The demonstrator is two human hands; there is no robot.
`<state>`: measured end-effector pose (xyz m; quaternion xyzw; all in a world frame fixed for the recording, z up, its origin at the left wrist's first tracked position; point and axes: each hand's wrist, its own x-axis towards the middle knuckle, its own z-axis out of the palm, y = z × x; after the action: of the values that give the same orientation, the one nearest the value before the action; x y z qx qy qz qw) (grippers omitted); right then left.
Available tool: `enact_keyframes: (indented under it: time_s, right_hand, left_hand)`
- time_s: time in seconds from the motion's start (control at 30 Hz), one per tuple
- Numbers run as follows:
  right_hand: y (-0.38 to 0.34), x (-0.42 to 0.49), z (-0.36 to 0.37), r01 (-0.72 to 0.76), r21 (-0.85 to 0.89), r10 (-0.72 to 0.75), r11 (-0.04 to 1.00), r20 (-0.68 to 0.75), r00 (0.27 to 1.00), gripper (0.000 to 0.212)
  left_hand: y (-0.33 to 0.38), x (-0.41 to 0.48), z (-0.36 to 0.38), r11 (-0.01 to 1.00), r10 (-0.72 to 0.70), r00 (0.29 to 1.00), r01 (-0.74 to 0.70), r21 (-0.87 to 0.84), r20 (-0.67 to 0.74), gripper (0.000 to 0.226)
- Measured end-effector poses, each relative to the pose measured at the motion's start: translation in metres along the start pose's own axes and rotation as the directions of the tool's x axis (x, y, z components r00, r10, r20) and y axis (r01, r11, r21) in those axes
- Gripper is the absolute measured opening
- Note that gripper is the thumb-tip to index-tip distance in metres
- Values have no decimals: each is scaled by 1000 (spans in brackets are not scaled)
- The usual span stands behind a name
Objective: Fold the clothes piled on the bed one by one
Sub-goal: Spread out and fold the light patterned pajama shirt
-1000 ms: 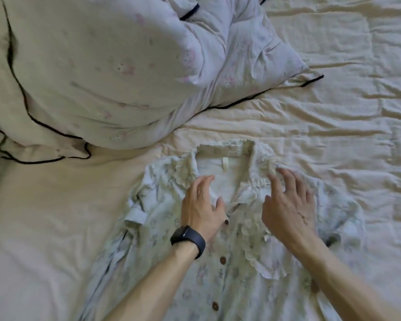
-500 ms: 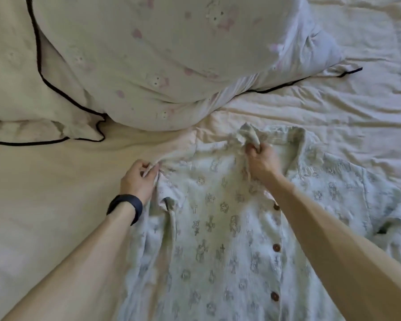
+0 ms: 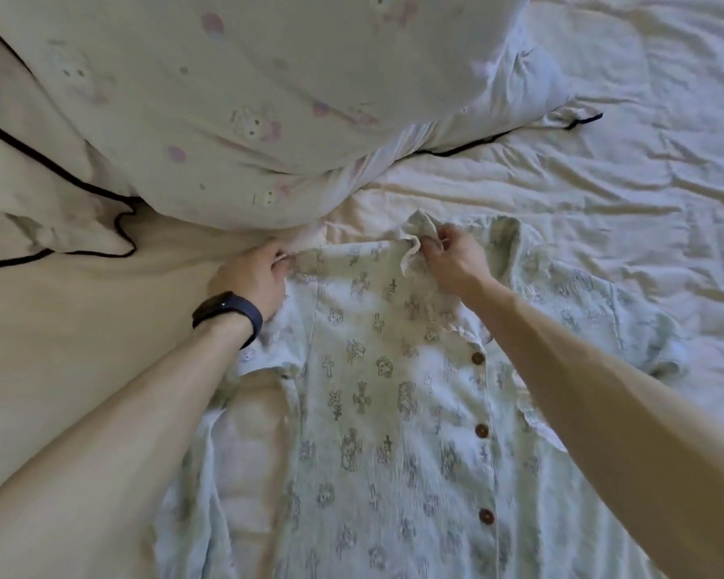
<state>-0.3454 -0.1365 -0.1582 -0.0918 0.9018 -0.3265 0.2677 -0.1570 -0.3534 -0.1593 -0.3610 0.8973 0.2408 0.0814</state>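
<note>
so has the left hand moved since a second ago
Yes. The left hand has left the collar at the shirt's middle and gone out to its left shoulder edge, close under the pillow.

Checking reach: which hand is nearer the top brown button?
Right. The right hand pinches the collar above the top brown button; the left hand grips the shirt's far-left edge.

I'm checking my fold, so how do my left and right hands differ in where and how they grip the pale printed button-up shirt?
The left hand, with a dark wristband, pinches the pale printed button-up shirt at its outer folded edge, low against the cream bedsheet. The right hand pinches the ruffled collar near the middle, lifting it slightly, and wears nothing on the wrist. Both are closed on fabric along the shirt's top edge.
</note>
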Motion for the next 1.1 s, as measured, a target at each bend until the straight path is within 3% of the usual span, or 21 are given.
enact_keyframes:
  time_s: [0.03, 0.1, 0.2, 0.3, 0.43, 0.5, 0.57, 0.63, 0.7, 0.73, 0.8, 0.87, 0.93, 1.03, 1.1]
  right_hand:
    - [1, 3, 0, 3, 10, -2, 1000, -70, 998, 6]
    - [7, 7, -1, 5, 32, -1, 999, -113, 994, 1]
    - [17, -16, -1, 12, 124, -8, 992, -32, 999, 33]
    - [38, -81, 3, 112, -26, -115, 993, -214, 970, 54]
    - [98, -200, 13, 131, -281, -223, 951, -325, 919, 54]
    - [138, -249, 12, 29, -350, -155, 936, -338, 928, 59]
    - [171, -280, 9, -104, -407, -6, 908, -260, 966, 66]
    - [206, -308, -2, -193, -517, 165, 834, -100, 981, 64]
    - [236, -331, -16, -171, -575, 209, 800, -1, 978, 65]
    - [245, -339, -26, -172, -549, 200, 818, -9, 980, 66]
    - [259, -347, -49, -248, -487, 181, 837, -181, 967, 68]
    - [276, -343, -74, -424, -417, 256, 804, -400, 880, 70]
    - [298, -336, -101, -555, -336, 360, 761, -494, 792, 74]
    - [329, -322, -137, -605, -333, 492, 723, -366, 790, 77]
    - [343, -308, -164, -535, -304, 476, 788, -250, 843, 51]
  left_hand:
    - [0, 7, 0, 999, -34, 999, 33, -36, -26, 24]
    - [0, 14, 3, 998, -28, 998, 31, 50, -50, 24]
    - [11, 0, 13, 979, 54, 994, -34, 202, -94, 27]
    - [32, -38, 27, 953, 246, 945, -196, 230, -216, 46]
    - [80, -106, 70, 841, 515, 855, -517, 160, 55, 67]
    - [100, -135, 97, 760, 564, 788, -612, 219, 246, 71]
    - [96, -145, 117, 737, 512, 791, -605, 302, 334, 66]
    - [94, -150, 129, 744, 440, 832, -548, 381, 338, 61]
    - [101, -157, 133, 724, 412, 856, -516, 457, 313, 62]
    - [108, -162, 134, 710, 408, 857, -515, 480, 315, 63]
    - [129, -172, 139, 703, 421, 842, -538, 465, 338, 63]
    - [150, -181, 145, 730, 449, 831, -553, 402, 327, 62]
    - [174, -188, 154, 755, 496, 814, -576, 313, 301, 62]
    - [216, -197, 178, 701, 566, 765, -643, 309, 308, 66]
    - [240, -199, 198, 656, 556, 747, -663, 359, 364, 64]
